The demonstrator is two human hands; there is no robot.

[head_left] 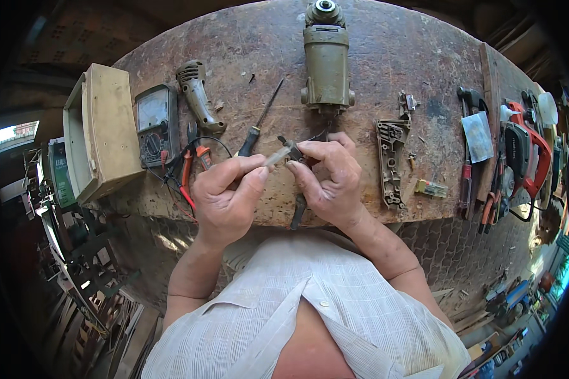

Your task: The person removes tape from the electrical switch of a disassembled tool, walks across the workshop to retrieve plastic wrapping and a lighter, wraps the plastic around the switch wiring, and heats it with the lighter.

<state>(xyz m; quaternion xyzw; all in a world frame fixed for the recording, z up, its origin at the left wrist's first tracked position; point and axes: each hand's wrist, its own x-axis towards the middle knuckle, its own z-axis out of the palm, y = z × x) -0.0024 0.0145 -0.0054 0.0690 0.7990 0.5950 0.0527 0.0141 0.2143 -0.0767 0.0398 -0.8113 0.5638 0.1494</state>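
Observation:
My left hand (226, 197) pinches a slim, pale translucent rod (277, 156) between thumb and fingertips. Its far end meets a small dark part (290, 146) that the thumb and fingers of my right hand (329, 175) grip, hiding much of it. A black, cord-like piece (299, 211) hangs below my right hand at the table's near edge. Just beyond my hands lies an olive motor housing (326, 69), with dark wires at its near end. To the left of the rod, a screwdriver (257, 129) with a dark handle rests on the wood.
On the worn wooden table (246, 57) at left are a wooden box (110, 126), an analog multimeter (157, 126) with leads, pliers (187, 165) and a tool handle shell (199, 95). To the right lie an opened casing half (392, 164), a hammer (471, 101) and a red power tool (530, 148).

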